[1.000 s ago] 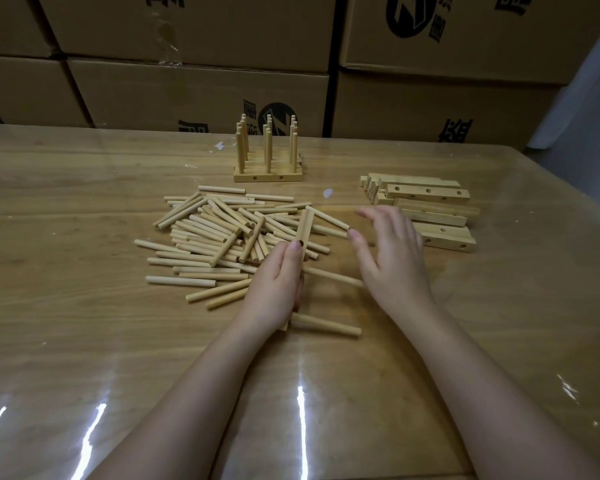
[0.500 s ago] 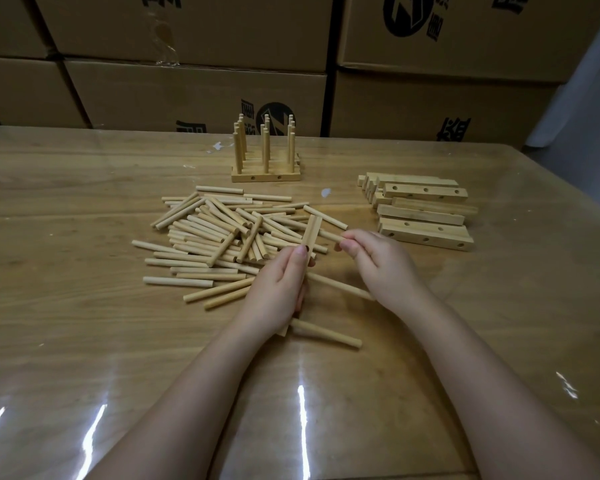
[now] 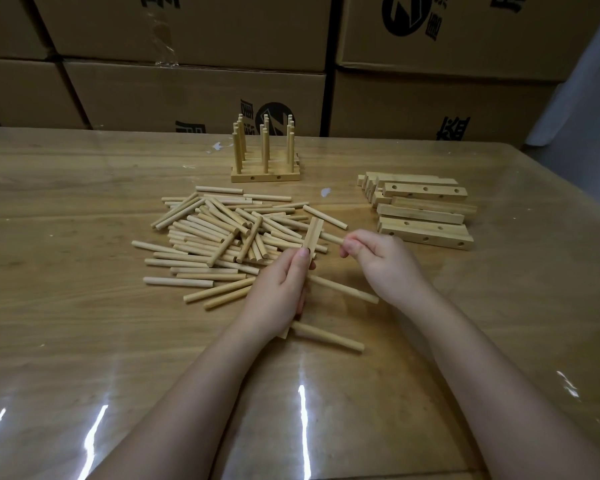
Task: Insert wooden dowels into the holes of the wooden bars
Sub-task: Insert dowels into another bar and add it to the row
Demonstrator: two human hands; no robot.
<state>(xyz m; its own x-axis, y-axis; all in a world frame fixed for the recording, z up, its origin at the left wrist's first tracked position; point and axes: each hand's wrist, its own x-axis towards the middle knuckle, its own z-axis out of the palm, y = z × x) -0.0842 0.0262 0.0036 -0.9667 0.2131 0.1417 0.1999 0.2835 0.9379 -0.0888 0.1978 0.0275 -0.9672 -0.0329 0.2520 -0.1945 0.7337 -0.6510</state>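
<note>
Your left hand [image 3: 278, 292] grips a bar [image 3: 313, 233], fingers curled round its lower half. The bar's top end sticks out past your fingertips and tilts away from you. Two dowels are seated in the bar and project to the right of that hand: the mid dowel [image 3: 343, 289] at finger level and the near dowel [image 3: 328, 336] by the wrist, both low over the table [image 3: 84, 341]. Your right hand [image 3: 385, 265], just right of the left, pinches a third dowel [image 3: 331, 238] by one end between thumb and forefinger, with the other fingers curled in. Its free end reaches the bar's upper part; cannot tell whether it has entered a hole. The pile [image 3: 222, 237] of loose dowels lies left of and beyond your left hand. The spare bars [image 3: 426, 213] are stacked near, just beyond your right hand. A rack [image 3: 265, 157] of bars with upright dowels stands well beyond both hands, in front of the cartons [image 3: 187, 91].
</note>
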